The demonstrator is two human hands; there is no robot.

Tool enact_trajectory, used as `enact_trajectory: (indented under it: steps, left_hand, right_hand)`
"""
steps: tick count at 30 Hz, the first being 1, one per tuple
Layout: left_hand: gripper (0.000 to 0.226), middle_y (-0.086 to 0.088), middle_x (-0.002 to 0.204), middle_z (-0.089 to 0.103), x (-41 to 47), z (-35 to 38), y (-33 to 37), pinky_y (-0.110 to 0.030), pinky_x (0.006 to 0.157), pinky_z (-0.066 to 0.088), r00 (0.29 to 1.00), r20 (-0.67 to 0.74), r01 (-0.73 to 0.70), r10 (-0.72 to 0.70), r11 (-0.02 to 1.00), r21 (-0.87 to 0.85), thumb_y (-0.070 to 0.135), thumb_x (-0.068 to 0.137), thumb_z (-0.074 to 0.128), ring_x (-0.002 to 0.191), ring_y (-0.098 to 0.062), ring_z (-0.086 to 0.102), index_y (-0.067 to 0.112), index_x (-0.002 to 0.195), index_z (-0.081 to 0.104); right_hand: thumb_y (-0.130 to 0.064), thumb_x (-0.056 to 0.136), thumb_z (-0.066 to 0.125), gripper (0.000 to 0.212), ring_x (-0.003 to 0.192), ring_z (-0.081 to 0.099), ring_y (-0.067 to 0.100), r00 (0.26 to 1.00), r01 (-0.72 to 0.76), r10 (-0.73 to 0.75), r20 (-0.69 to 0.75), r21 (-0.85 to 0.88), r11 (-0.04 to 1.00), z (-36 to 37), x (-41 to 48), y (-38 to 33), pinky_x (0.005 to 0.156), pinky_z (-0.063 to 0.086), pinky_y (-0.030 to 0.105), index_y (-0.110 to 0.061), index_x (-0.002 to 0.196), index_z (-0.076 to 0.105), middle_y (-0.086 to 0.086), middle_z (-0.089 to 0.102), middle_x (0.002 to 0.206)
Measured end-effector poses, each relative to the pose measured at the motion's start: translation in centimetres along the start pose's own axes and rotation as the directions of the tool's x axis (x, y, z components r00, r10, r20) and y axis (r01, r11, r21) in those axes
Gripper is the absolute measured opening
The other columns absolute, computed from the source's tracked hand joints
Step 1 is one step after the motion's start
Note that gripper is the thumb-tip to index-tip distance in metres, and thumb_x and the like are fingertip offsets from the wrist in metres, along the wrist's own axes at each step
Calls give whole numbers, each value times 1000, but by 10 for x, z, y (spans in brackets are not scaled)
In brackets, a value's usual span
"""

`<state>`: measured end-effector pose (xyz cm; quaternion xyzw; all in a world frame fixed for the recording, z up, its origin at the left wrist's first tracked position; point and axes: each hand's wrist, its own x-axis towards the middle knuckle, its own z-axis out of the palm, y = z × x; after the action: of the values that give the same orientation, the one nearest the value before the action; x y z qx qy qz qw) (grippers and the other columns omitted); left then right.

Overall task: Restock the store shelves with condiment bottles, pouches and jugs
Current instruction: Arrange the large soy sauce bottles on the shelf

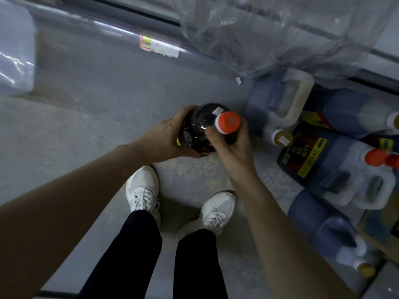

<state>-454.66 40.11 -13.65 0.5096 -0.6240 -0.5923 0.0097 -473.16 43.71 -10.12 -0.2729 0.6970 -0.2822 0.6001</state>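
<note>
L hand (170,139) is gripping the bottle (198,130), fingers curling round its left side, thumb wrapping the near edge. R hand (233,147) is gripping the same bottle at the neck, w/ thumb lying on the dark shoulder just below the orange cap (228,122); its other fingers are wrapping behind, mostly hidden. Bottle is sitting btwn both hands, over the floor (86,126), cap pointing up twd the camera. Jugs (323,156) are lying on their sides just right of the R hand, not touching it. Clear plastic sheet (259,29) is lying beyond both hands. White shoes (143,186) are standing below the hands, nearer the body.
</note>
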Motion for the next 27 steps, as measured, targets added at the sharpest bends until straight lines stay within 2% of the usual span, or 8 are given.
enact_trajectory:
  steps: [2, 6, 10, 13, 18, 23, 25, 27]
  left_hand:
    - [110, 4, 142, 52, 11, -3, 7, -9, 96, 38, 1000, 23, 8, -7, 999, -31, 40, 66, 89, 122, -8, 52, 26, 152, 22]
    - [111, 3, 146, 48, 29, -10, 9, -24, 111, 37, 995, 86, 67, -58, 991, -113, 35, 70, 88, 130, -8, 47, 24, 155, 17]
    - [104, 2, 144, 48, 50, -13, 10, -34, 111, 41, 996, 52, 82, -74, 978, -189, 17, 63, 93, 131, -10, 47, 17, 149, 34]
    - [99, 3, 141, 53, 65, -16, 10, -37, 111, 43, 997, 53, 61, -48, 964, -258, 20, 65, 91, 130, -11, 51, 18, 147, 37]
    - [106, 14, 137, 57, 76, -18, 14, -39, 110, 43, 990, 45, 144, -137, 963, -230, 68, 50, 81, 127, -10, 53, 42, 144, 38]
    - [97, 17, 123, 62, 55, 3, 11, -22, 93, 50, 964, 62, 263, -258, 897, -357, 60, 53, 88, 109, 3, 58, 35, 138, 49]
    - [94, 17, 119, 63, 38, 13, 14, -15, 84, 50, 950, 89, 308, -299, 855, -417, 54, 56, 87, 103, 6, 60, 30, 138, 50]
    - [89, 12, 120, 66, 21, 22, 18, -19, 86, 54, 935, 121, 349, -334, 807, -475, 49, 57, 83, 104, 1, 63, 26, 137, 51]
  right_hand:
    - [-56, 66, 78, 76, 116, 60, -4, 999, -30, 28, 21, 98, 995, -5, 6, -1, 88, 50, 13, -35, 132, 47, -13, 58, 132]
    - [-40, 84, 70, 71, 126, 53, -5, 993, 1, -17, 117, 133, 991, -18, 19, -6, 94, 45, 11, -30, 145, 36, -8, 51, 144]
    - [-28, 83, 67, 79, 126, 52, -7, 973, -24, -6, 232, 124, 992, -19, 27, 0, 96, 46, 11, -26, 153, 29, -9, 50, 147]
    - [-18, 94, 67, 72, 129, 51, -5, 979, -20, 3, 204, 84, 996, -13, 33, 11, 100, 45, 12, -24, 155, 29, -11, 51, 146]
    - [-29, 96, 68, 55, 123, 59, 1, 1000, 7, -6, -3, 96, 995, -6, 49, 21, 101, 49, 21, -23, 146, 46, -8, 60, 138]
    - [-56, 81, 71, 73, 124, 56, 1, 997, -40, 42, -69, 26, 999, -3, 36, 28, 103, 48, 27, -32, 146, 46, -13, 58, 139]
    - [-56, 83, 70, 71, 125, 54, -3, 997, -77, 78, -23, 32, 996, -5, 22, 31, 103, 48, 26, -37, 146, 45, -17, 56, 140]
    - [-53, 86, 69, 61, 122, 56, -5, 993, -114, 114, 5, 46, 992, -7, 6, 32, 100, 49, 24, -41, 142, 49, -19, 59, 136]
